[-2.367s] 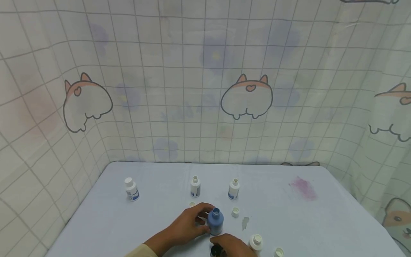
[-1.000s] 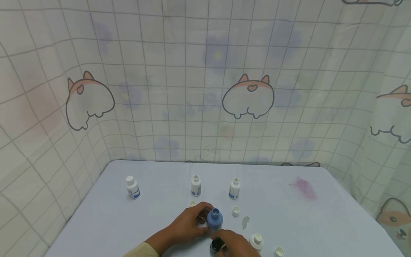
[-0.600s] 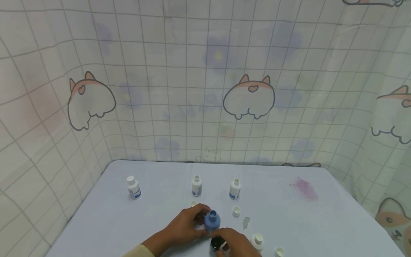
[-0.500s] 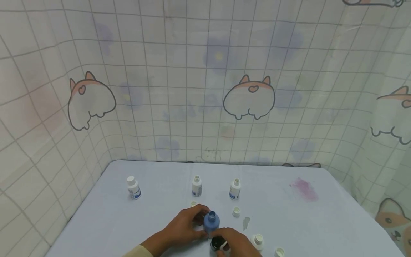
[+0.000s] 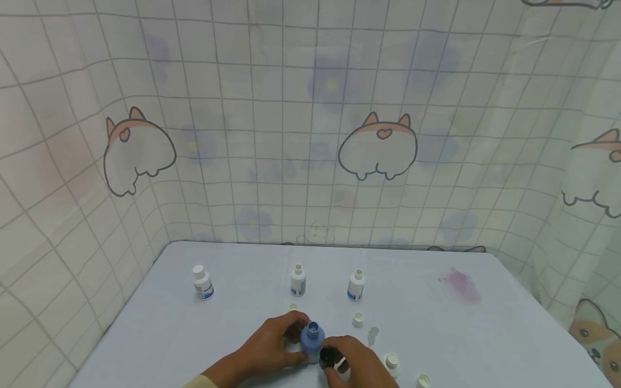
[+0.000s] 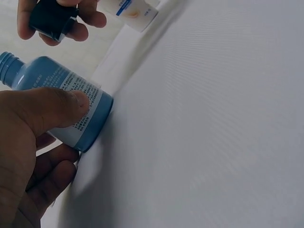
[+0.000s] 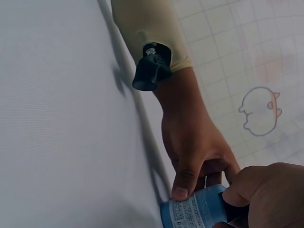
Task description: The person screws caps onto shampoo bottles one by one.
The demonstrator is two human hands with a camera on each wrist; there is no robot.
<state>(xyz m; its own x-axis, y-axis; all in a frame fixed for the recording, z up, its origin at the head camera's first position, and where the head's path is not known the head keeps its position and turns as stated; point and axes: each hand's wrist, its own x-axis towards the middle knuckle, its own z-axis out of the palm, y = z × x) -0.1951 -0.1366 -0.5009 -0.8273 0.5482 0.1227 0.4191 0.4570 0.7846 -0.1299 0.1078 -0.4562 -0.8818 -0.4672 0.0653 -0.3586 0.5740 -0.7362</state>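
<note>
A: With the left hand [image 5: 271,344], holds what?
B: Grips a blue bottle [image 5: 312,341] around the body, with thumb and fingers. Keeps it upright or nearly so, the neck open.
A: And with the right hand [image 5: 359,362]?
B: Pinches a black cap [image 6: 52,20], just beside the bottle and apart from the neck.
A: Where exactly, the bottle?
B: At the surface [image 5: 184,339], in the lower middle of the head view. Not possible to tell whether fully resting there.
A: And around?
B: Behind, two small white bottles [image 5: 298,283] without caps; farther left, a capped white bottle [image 5: 202,283]. Beside the right hand, an open white bottle [image 5: 391,362], partly hidden. Also some white caps [image 5: 358,319] and a pink stain [image 5: 461,285].
</note>
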